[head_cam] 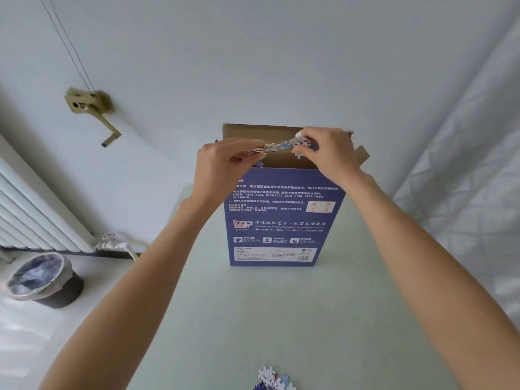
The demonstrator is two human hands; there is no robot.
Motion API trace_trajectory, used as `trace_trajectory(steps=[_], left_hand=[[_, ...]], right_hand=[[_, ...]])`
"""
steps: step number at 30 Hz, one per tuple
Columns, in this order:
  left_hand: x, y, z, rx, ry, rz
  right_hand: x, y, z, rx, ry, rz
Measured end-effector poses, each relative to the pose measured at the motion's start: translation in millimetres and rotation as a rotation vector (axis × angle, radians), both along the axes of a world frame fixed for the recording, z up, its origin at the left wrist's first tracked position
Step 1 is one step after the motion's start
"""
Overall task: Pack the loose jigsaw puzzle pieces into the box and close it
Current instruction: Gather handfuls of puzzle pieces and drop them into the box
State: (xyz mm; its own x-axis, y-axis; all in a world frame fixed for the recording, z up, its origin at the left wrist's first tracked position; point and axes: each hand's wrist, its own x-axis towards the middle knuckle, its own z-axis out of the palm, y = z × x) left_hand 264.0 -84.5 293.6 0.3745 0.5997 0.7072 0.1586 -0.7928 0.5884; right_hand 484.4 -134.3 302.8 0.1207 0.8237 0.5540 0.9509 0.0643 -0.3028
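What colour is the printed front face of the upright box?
Dark blue with white text, on the box; head view.

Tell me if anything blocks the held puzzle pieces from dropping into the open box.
Nothing visible does: both hands hold the joined blue-and-white puzzle pieces directly over the upright blue cardboard box's open top, flaps raised.

"LZP", "A001-A260" on blue box (284, 218)

Upright box (284, 218) at the table's (253, 319) far middle, top flaps open. Above its opening, left hand (222, 164) and right hand (329, 156) hold a sheet of joined pieces (277, 146) between them. Loose pieces (274, 381) at the near edge. Bin (42, 280) on the floor, left.
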Motion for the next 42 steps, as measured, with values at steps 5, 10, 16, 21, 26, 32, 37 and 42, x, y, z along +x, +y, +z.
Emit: trace_trajectory(steps=[5,10,16,21,26,32,37,42], left_hand=[[21.3,28.0,11.9,0.077,0.19,0.078],[40.4,51.1,16.6,0.093,0.645,0.175],[52.6,55.5,19.4,0.11,0.762,0.18],[52.8,55.4,11.3,0.137,0.77,0.162],[39.1,36.1,-0.1,0.396,0.412,0.151],[-6.1,-25.2,-61.6,0.504,0.132,0.065],[-37.5,-86.7,-148.7,-0.01,0.36,0.079],[-58.4,-137.1,-242.2,-0.543,0.934,-0.094]], right_hand=[[12.0,6.4,-8.2,-0.194,0.017,0.005],[16.2,7.6,-11.7,-0.261,0.055,-0.031],[15.2,3.3,-12.2,-0.147,0.155,-0.035],[10.1,2.2,-15.3,-0.125,0.1,-0.033],[-6.1,-12.1,-16.2,0.062,0.024,0.019],[-59.5,-87.5,-81.0,0.337,-0.075,0.047],[-90.6,-160.6,-184.4,0.001,0.102,-0.017],[-109.6,-229.8,-252.9,-0.441,0.317,-0.127]])
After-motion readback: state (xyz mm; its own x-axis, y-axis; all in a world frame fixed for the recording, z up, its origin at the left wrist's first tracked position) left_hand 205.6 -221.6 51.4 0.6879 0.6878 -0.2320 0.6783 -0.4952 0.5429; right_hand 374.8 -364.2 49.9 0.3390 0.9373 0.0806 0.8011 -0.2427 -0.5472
